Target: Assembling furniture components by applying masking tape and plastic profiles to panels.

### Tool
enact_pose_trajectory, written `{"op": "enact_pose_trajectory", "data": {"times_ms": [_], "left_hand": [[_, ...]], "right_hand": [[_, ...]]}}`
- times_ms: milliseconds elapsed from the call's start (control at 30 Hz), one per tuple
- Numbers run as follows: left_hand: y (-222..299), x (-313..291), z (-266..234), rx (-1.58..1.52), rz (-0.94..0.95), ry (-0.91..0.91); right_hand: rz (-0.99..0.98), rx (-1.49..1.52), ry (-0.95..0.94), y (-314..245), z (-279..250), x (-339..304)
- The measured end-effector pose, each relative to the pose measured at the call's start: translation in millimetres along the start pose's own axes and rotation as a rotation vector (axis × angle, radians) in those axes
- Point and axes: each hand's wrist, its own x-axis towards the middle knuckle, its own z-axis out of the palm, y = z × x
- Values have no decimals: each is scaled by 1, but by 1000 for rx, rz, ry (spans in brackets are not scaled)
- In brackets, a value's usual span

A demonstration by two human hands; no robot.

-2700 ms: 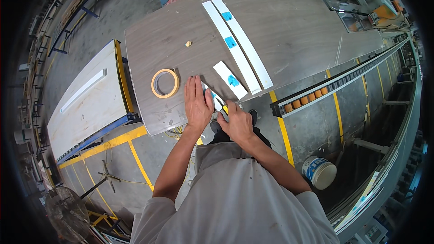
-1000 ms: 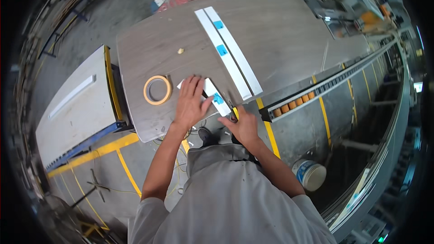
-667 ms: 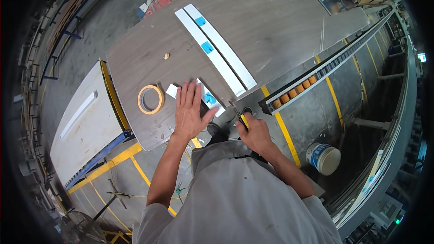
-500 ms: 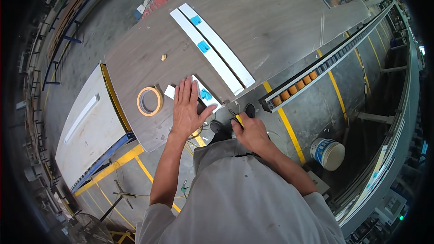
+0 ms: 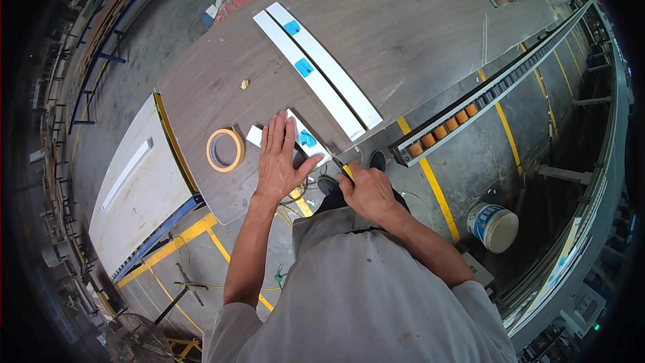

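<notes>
My left hand [image 5: 277,161] lies flat with fingers stretched, pressing on a short white strip [image 5: 322,155] that bears a blue label [image 5: 307,138]. Another white piece [image 5: 254,136] sticks out on the left side of that hand, partly hidden under it. In my right hand [image 5: 371,191] is a yellow and black utility knife [image 5: 347,171], gripped in curled fingers. Its front end is close to the near end of the short strip, at the table edge; I cannot tell whether it touches. Two long white strips [image 5: 334,107] with blue labels lie side by side farther off.
A roll of tan tape [image 5: 239,151] and a small yellowish lump [image 5: 244,84] lie on the brown-grey table [image 5: 416,27]. A roller conveyor [image 5: 463,114] runs along the right. A white bucket [image 5: 502,230] stands on the floor. At left is a white panel [image 5: 144,191].
My right hand has moved up and slightly left, bringing the utility knife nearer to the short strip's near end. My left hand stays pressed in place.
</notes>
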Motion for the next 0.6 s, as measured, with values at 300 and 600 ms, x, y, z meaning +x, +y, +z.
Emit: {"op": "enact_pose_trajectory", "data": {"times_ms": [300,600], "left_hand": [[-1,-1,2,-11,0,6],[0,0,1,-20,15,17]], "right_hand": [[-24,-12,-10,3,1,1],[7,-76,-5,5,15,2]]}}
